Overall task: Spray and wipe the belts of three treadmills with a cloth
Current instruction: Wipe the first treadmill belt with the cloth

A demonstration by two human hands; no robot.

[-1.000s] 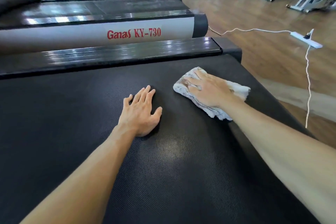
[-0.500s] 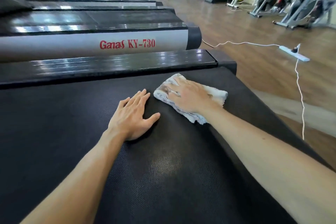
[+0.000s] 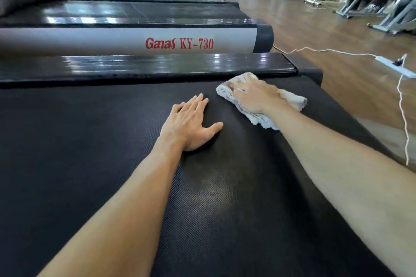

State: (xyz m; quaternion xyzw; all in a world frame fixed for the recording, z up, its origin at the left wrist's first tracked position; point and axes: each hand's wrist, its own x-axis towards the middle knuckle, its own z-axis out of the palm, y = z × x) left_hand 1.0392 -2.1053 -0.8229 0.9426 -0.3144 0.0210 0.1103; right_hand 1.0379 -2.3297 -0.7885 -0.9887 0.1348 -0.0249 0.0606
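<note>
Fingers of your right hand [image 3: 254, 96] flat, pressing the white cloth [image 3: 290, 99] onto the black belt [image 3: 90, 141] near its far edge, your left hand [image 3: 191, 126] spread flat, touching the belt just beside it

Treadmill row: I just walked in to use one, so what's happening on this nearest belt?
A person is cleaning it. Their right hand presses a white cloth flat on the black treadmill belt, near its far edge by the glossy side rail. Their left hand rests palm-down on the belt beside it, fingers straight, apart from the cloth. No spray bottle is in view. The next treadmill, marked Ganas KY-730, is untouched right now.
</note>
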